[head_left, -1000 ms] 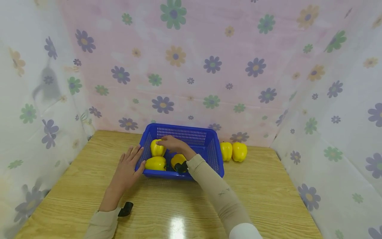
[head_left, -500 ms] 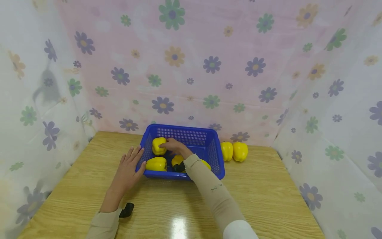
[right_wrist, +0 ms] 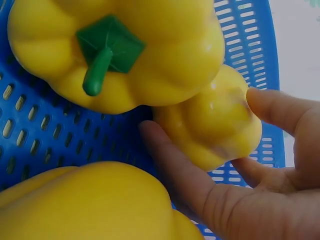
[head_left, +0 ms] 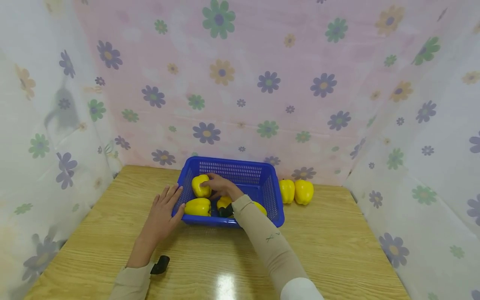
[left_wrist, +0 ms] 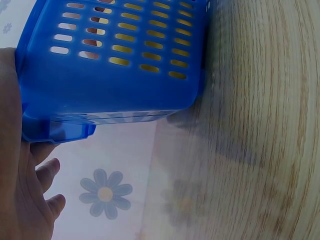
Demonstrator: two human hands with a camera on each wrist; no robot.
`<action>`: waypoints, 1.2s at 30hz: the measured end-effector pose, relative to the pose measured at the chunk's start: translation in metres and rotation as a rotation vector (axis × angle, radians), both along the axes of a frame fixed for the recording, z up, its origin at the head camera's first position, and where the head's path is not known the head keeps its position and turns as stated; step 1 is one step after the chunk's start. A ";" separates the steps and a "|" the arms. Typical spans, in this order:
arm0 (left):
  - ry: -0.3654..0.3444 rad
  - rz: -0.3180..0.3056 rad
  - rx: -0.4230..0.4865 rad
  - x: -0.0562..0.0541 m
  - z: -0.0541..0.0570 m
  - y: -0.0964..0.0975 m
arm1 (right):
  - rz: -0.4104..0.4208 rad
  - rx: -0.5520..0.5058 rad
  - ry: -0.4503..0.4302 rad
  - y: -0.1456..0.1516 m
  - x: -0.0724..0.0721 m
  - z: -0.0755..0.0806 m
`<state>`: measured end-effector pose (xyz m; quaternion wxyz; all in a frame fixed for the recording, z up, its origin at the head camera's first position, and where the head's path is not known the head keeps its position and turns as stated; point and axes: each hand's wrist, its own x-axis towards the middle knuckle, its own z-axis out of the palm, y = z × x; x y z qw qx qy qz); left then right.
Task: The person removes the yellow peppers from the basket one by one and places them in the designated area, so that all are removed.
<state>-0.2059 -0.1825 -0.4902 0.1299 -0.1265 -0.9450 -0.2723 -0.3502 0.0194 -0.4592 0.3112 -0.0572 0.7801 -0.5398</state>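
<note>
In the head view my left hand (head_left: 161,212) rests its fairly straight fingers along the left rim of a blue plastic basket (head_left: 275,200); the left wrist view shows the hand (left_wrist: 22,195) at that rim. Inside, at the back left, my right hand (head_left: 223,185) grips a yellow bell pepper (head_left: 200,186). The right wrist view has thumb and fingers around this pepper (right_wrist: 212,122). Close beside it is another yellow pepper with a green stem (right_wrist: 110,55). Along the basket's front lie a pepper (head_left: 197,207) and two others (head_left: 223,202), partly covered by my right forearm.
Two more yellow bell peppers (head_left: 287,191) stand against the basket's right side on the wooden table (head_left: 330,250). Flower-printed cloth (head_left: 240,83) encloses the table at the back and both sides. A black device (head_left: 160,265) sits at my left wrist.
My right thumb has come round the front of the back-left pepper, which lifted slightly and lowered again. The right forearm shifted a little left, uncovering a pepper at the front right. The left hand stayed put.
</note>
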 end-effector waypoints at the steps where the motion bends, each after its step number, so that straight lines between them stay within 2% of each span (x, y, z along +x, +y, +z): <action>1: 0.000 0.000 0.002 0.000 0.000 0.000 | -0.002 -0.001 0.000 0.000 0.000 0.000; 9: -0.001 0.000 0.003 0.000 0.000 0.000 | -0.033 -0.020 -0.001 0.000 0.002 0.002; 16: -0.009 0.001 0.004 0.001 0.001 0.000 | -0.015 -0.029 -0.025 0.001 0.002 0.004; 24: -0.007 -0.002 -0.005 0.000 0.000 -0.001 | 0.007 -0.015 -0.009 0.003 0.003 0.003; 36: -0.013 0.002 -0.001 0.000 0.001 0.000 | -0.012 -0.011 0.003 0.003 0.001 -0.001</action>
